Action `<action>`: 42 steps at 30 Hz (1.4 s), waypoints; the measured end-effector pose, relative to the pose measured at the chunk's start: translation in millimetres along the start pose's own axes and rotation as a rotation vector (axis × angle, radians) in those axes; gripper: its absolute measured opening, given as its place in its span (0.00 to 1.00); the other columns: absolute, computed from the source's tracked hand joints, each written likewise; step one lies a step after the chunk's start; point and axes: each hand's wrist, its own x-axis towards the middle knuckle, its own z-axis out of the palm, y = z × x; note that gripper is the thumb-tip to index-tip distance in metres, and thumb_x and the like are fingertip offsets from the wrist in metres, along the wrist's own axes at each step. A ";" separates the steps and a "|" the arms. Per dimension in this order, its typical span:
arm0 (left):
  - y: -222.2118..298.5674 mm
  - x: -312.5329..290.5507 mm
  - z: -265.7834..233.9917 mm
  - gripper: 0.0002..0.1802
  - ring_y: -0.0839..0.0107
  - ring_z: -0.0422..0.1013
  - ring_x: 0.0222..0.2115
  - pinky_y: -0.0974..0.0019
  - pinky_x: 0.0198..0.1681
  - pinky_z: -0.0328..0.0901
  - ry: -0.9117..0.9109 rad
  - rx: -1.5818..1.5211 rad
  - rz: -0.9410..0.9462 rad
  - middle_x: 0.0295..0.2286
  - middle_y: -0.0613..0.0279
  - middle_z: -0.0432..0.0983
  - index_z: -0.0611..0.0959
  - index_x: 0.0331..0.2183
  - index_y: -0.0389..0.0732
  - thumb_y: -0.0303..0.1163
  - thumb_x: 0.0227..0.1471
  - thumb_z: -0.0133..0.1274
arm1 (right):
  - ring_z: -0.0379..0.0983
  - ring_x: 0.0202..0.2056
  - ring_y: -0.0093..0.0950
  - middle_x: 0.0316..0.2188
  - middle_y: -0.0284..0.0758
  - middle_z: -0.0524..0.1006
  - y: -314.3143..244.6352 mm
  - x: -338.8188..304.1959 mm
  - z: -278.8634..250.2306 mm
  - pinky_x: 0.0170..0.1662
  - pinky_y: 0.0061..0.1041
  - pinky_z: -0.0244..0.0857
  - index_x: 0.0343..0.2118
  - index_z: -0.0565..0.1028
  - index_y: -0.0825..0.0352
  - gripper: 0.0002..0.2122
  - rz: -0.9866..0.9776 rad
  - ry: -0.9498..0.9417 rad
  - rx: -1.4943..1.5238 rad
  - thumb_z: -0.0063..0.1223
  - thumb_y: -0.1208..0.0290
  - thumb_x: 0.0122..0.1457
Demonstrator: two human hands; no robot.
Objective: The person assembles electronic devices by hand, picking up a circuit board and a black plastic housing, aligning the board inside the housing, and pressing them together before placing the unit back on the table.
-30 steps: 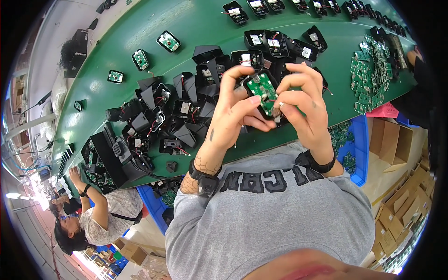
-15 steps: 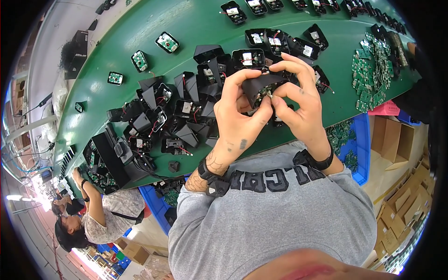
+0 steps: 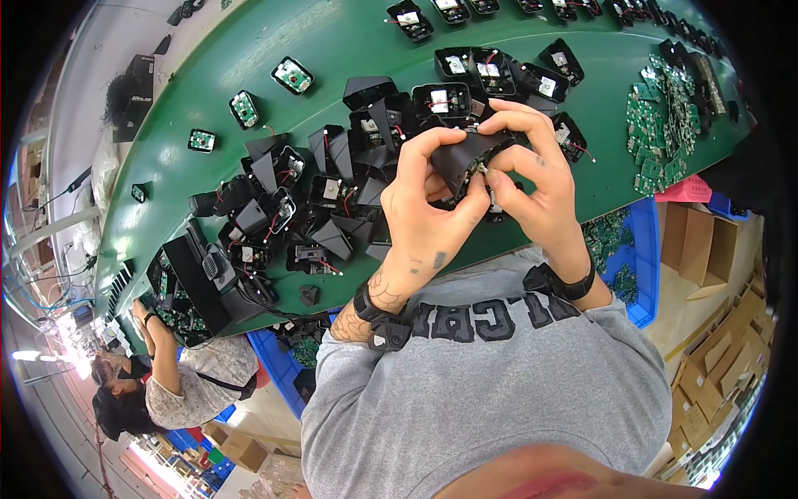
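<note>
Both hands hold a black plastic housing [image 3: 457,163] above the green table, tilted so its open side faces right. Part of a circuit board [image 3: 480,166] shows in that opening. My left hand [image 3: 424,208] grips the housing's left side, with index finger on top and thumb by the lower edge. On the right, my right hand [image 3: 540,187] has its index fingertip at the top edge, while the thumb and another finger pinch close to the board. Whatever small part lies between those fingertips is hidden. Behind and left of my hands lies a pile of similar black housings [image 3: 337,237].
Loose green circuit boards [image 3: 657,125] are heaped at the table's right. Housings with boards [image 3: 293,76] stand far left. Blue bins [image 3: 642,258] sit by the near edge, cardboard boxes [image 3: 698,249] to the right. A co-worker [image 3: 204,374] works at the left, near a black box [image 3: 195,283].
The housing has turned slightly in my hands, and my fingers have shifted a little around its opening. At the left, the co-worker's arms and head have moved slightly.
</note>
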 end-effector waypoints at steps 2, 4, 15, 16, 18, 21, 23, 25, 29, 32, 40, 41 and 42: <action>-1.0 -0.8 0.1 0.26 0.78 0.74 0.34 0.76 0.36 0.71 -0.001 0.011 0.023 0.36 0.59 0.74 0.70 0.46 0.37 0.17 0.44 0.58 | 0.64 0.55 0.41 0.43 0.39 0.73 1.9 0.2 -0.6 0.56 0.40 0.56 0.20 0.71 0.68 0.03 -0.030 -0.010 0.015 0.52 0.77 0.42; -2.9 -1.8 0.4 0.26 0.78 0.74 0.34 0.76 0.35 0.71 -0.003 0.022 0.046 0.36 0.59 0.75 0.70 0.46 0.37 0.17 0.44 0.58 | 0.64 0.55 0.41 0.43 0.39 0.73 0.3 -0.7 0.7 0.56 0.40 0.56 0.20 0.71 0.69 0.03 -0.010 -0.007 0.013 0.52 0.78 0.42; -4.2 -4.1 -1.5 0.26 0.77 0.75 0.33 0.75 0.35 0.71 -0.004 0.021 0.103 0.34 0.58 0.77 0.70 0.48 0.35 0.18 0.45 0.58 | 0.72 0.47 0.32 0.43 0.38 0.74 -0.8 -0.8 -8.0 0.53 0.29 0.63 0.25 0.77 0.72 0.05 0.274 -0.043 0.317 0.61 0.84 0.43; -3.7 -5.0 1.3 0.26 0.77 0.76 0.32 0.74 0.34 0.72 0.010 -0.055 0.053 0.31 0.58 0.78 0.71 0.47 0.34 0.18 0.44 0.59 | 0.72 0.46 0.31 0.43 0.38 0.74 -0.8 -0.8 -9.0 0.51 0.28 0.64 0.25 0.77 0.71 0.05 0.284 -0.042 0.355 0.61 0.83 0.43; -2.1 -4.3 -0.9 0.26 0.77 0.75 0.33 0.75 0.34 0.71 -0.003 0.013 0.095 0.34 0.58 0.77 0.70 0.48 0.34 0.18 0.45 0.58 | 0.72 0.45 0.30 0.42 0.37 0.75 -6.8 2.6 -11.5 0.50 0.27 0.64 0.25 0.77 0.71 0.05 0.255 -0.034 0.296 0.62 0.82 0.43; 2.1 4.0 -5.7 0.26 0.75 0.74 0.36 0.74 0.36 0.71 -0.085 -0.197 -0.065 0.37 0.59 0.76 0.70 0.49 0.35 0.17 0.47 0.57 | 0.71 0.47 0.33 0.39 0.34 0.76 -9.5 4.9 -19.8 0.51 0.35 0.63 0.27 0.79 0.65 0.08 -0.002 0.071 -0.012 0.65 0.78 0.41; 12.1 14.3 -13.5 0.25 0.75 0.75 0.35 0.73 0.35 0.73 -0.194 -0.387 -0.293 0.37 0.57 0.77 0.70 0.50 0.35 0.19 0.49 0.57 | 0.72 0.47 0.31 0.34 0.31 0.77 -11.5 9.8 -35.1 0.55 0.45 0.60 0.28 0.81 0.62 0.09 -0.289 0.061 -0.212 0.65 0.74 0.41; 9.9 19.5 -19.1 0.26 0.73 0.76 0.34 0.70 0.33 0.75 -0.274 -0.423 -0.379 0.37 0.55 0.77 0.71 0.51 0.34 0.21 0.49 0.58 | 0.73 0.46 0.31 0.33 0.30 0.77 -3.8 9.2 -45.9 0.56 0.47 0.60 0.29 0.81 0.62 0.08 -0.394 -0.067 -0.195 0.63 0.74 0.42; 8.3 21.8 -22.1 0.27 0.69 0.77 0.34 0.69 0.32 0.76 -0.317 -0.347 -0.434 0.37 0.52 0.77 0.69 0.51 0.30 0.20 0.48 0.58 | 0.75 0.43 0.31 0.30 0.29 0.77 1.8 10.2 -54.5 0.58 0.51 0.59 0.32 0.80 0.65 0.08 -0.552 -0.208 -0.191 0.57 0.74 0.47; 7.7 27.0 -23.2 0.27 0.69 0.77 0.33 0.69 0.32 0.76 -0.379 -0.318 -0.459 0.36 0.51 0.77 0.69 0.51 0.29 0.21 0.49 0.58 | 0.75 0.44 0.30 0.30 0.29 0.77 -0.7 10.4 -59.2 0.58 0.52 0.59 0.32 0.79 0.66 0.08 -0.596 -0.174 -0.288 0.55 0.74 0.48; 22.4 20.3 1.9 0.32 0.73 0.75 0.37 0.72 0.39 0.72 -0.179 -0.053 -0.040 0.38 0.55 0.77 0.68 0.51 0.33 0.17 0.44 0.62 | 0.64 0.51 0.37 0.35 0.33 0.71 -12.5 7.8 -38.3 0.55 0.39 0.56 0.31 0.75 0.66 0.07 -0.018 0.033 -0.160 0.61 0.76 0.48; 19.2 17.2 5.8 0.32 0.73 0.75 0.38 0.72 0.40 0.72 -0.139 -0.037 0.063 0.38 0.55 0.76 0.68 0.51 0.33 0.17 0.44 0.62 | 0.64 0.49 0.36 0.35 0.32 0.71 -11.3 7.9 -34.9 0.54 0.37 0.57 0.30 0.76 0.67 0.07 0.021 0.077 -0.071 0.61 0.77 0.47; 16.2 15.0 8.8 0.33 0.72 0.75 0.38 0.71 0.41 0.72 -0.098 -0.021 0.164 0.39 0.54 0.76 0.68 0.51 0.32 0.17 0.44 0.63 | 0.65 0.47 0.35 0.34 0.32 0.72 -10.0 7.7 -31.9 0.52 0.35 0.57 0.29 0.77 0.67 0.06 0.060 0.122 0.020 0.62 0.77 0.47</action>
